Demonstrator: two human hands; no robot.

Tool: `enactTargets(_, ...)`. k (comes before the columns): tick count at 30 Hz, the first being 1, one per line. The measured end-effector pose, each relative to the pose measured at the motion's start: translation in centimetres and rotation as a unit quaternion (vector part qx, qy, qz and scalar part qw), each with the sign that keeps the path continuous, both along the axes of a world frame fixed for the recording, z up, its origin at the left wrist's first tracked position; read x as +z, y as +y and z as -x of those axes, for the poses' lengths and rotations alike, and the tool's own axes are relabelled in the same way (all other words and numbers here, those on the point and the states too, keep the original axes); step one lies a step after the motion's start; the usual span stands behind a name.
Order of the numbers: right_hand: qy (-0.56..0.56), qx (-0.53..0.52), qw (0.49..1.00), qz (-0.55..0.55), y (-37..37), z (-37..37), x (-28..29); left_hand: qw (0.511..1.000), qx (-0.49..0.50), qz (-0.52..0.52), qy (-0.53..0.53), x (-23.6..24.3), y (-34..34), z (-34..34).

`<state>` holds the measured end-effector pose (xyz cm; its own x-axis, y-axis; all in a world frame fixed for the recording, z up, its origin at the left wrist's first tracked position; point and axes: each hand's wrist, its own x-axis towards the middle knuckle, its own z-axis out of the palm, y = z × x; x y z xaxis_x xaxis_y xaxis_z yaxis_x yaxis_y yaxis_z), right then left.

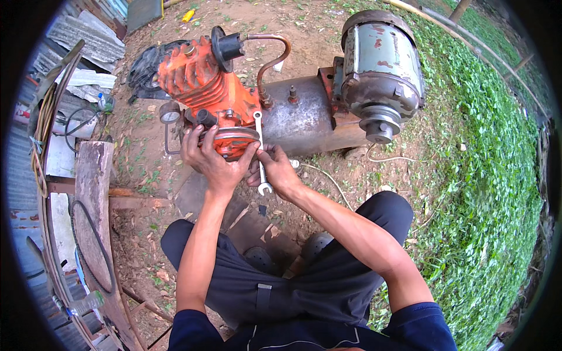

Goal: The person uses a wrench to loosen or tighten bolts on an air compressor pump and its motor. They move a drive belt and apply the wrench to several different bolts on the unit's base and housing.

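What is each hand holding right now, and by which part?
The right hand holds the silver wrench around the middle of its shank. The left hand holds the orange pulley wheel by its rim.

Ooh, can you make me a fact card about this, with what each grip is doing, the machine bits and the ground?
Left grip: holding the orange wheel
Right grip: holding a silver wrench
Machine: orange ribbed block, left of a metal tank
Pipe: bent copper pipe
Motor: worn grey-green motor, right of the pipe
Ground: brown dirt, green grass on the right
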<state>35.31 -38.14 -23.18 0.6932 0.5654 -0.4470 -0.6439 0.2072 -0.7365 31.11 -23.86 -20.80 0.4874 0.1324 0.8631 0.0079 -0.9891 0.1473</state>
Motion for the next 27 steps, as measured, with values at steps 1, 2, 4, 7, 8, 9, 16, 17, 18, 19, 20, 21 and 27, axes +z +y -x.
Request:
enactTargets(1,-0.02,0.002,1.0,0.024,-0.1,-0.2,-0.1,1.0,0.002,0.0,0.006,0.1,-0.1,0.0)
enactTargets(2,-0.03,0.003,0.998,0.052,-0.4,-0.4,-0.2,1.0,0.004,0.0,0.013,0.2,-0.4,0.1)
enactTargets(4,-0.018,0.018,0.999,0.043,-0.7,-0.7,0.8,0.999,0.004,-0.001,0.034,0.8,-0.9,0.4)
enactTargets(7,-0.013,0.046,0.997,0.055,-1.3,-1.3,1.8,0.999,0.013,-0.003,0.043,0.9,-0.8,0.7)
enactTargets(8,-0.027,0.059,0.995,0.071,-1.3,-1.5,1.6,0.999,0.017,-0.001,0.042,0.9,-0.8,0.8)
enactTargets(9,-0.042,0.07,0.993,0.089,-1.4,-1.7,1.5,0.999,0.018,0.002,0.041,1.0,-0.8,0.8)
enactTargets(16,-0.091,0.081,0.983,0.135,-1.6,-1.6,1.5,0.998,0.019,0.016,0.051,1.4,-1.3,0.7)
enactTargets(17,-0.112,0.082,0.98,0.146,-2.0,-2.1,0.6,0.998,0.015,0.016,0.052,1.4,-1.4,0.7)
enactTargets(18,-0.113,0.103,0.977,0.15,-2.6,-2.6,0.7,0.998,0.013,0.013,0.055,1.5,-1.2,0.8)
enactTargets(19,-0.114,0.125,0.973,0.155,-3.1,-3.1,1.5,0.998,0.012,0.012,0.057,1.5,-1.0,1.0)
enactTargets(20,-0.101,0.181,0.961,0.185,-3.7,-3.6,2.3,0.998,0.006,0.012,0.06,1.6,-0.6,1.3)
enactTargets(21,-0.131,0.177,0.955,0.196,-4.8,-4.8,0.6,0.998,-0.009,0.012,0.058,1.7,-1.1,0.7)
enactTargets(27,-0.382,0.179,0.786,0.452,-6.4,-7.1,4.7,0.997,-0.021,-0.006,0.075,1.2,0.5,1.3)
